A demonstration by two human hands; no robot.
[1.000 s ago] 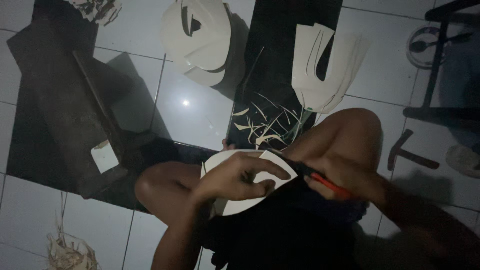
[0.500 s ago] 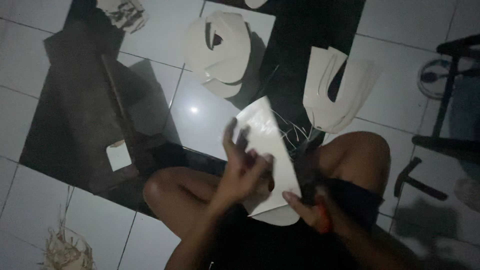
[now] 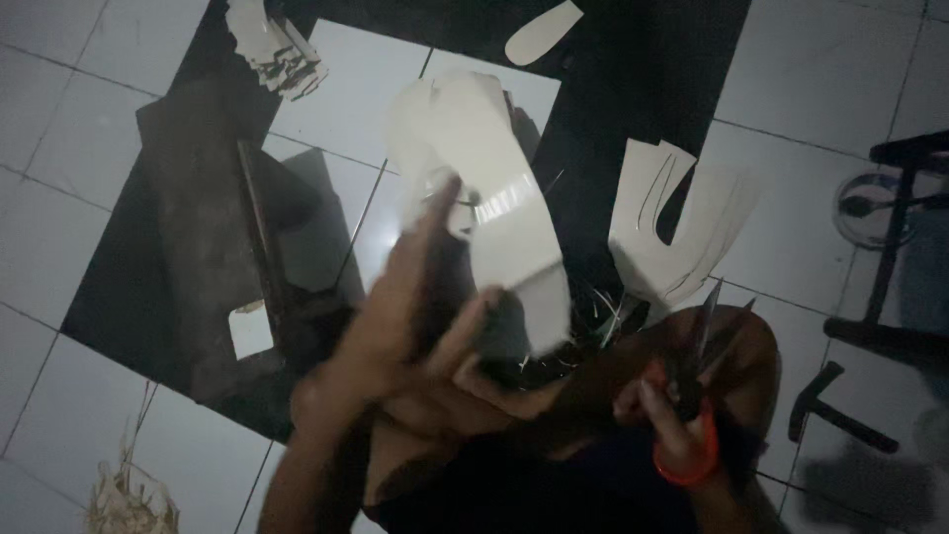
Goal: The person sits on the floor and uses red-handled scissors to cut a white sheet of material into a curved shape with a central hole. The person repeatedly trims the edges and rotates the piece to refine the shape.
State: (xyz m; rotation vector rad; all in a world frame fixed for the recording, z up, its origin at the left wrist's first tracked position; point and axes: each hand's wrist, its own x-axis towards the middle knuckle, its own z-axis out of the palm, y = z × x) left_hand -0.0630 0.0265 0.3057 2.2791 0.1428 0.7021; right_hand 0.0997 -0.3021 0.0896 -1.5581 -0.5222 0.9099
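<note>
tiled floor [image 3: 811,89], white with dark mats, fills the view; dim light. a big dark slab-like board [image 3: 213,227] lies left on the floor, a small pale scrap [image 3: 250,331] near its near end. far centre, a pale cut sheet [image 3: 474,148] is lifted in front of the camera, blurred, long and rounded at the far end; left hand [image 3: 415,326] holds its near end, fingers spread around it. right of it a stack of u-shaped pale pieces [image 3: 682,232] rests on the floor, just beyond the person's knee. another pale offcut [image 3: 542,30] lies far centre, a heap of trimmings [image 3: 277,54] far left, a fibrous bundle [image 3: 129,494] near left. a hammer [image 3: 835,405] lies at right, near a dark stand. right hand [image 3: 672,410] is closed on scissors [image 3: 707,346] with red handles, blades pointing up and slightly parted, apart from the sheet.

judgement: the step looks like checking or turning a cut piece between cuts. next move likely needs the sheet brought level and steady, and blades lined to its edge; cannot tell any cut line in this blur.
</note>
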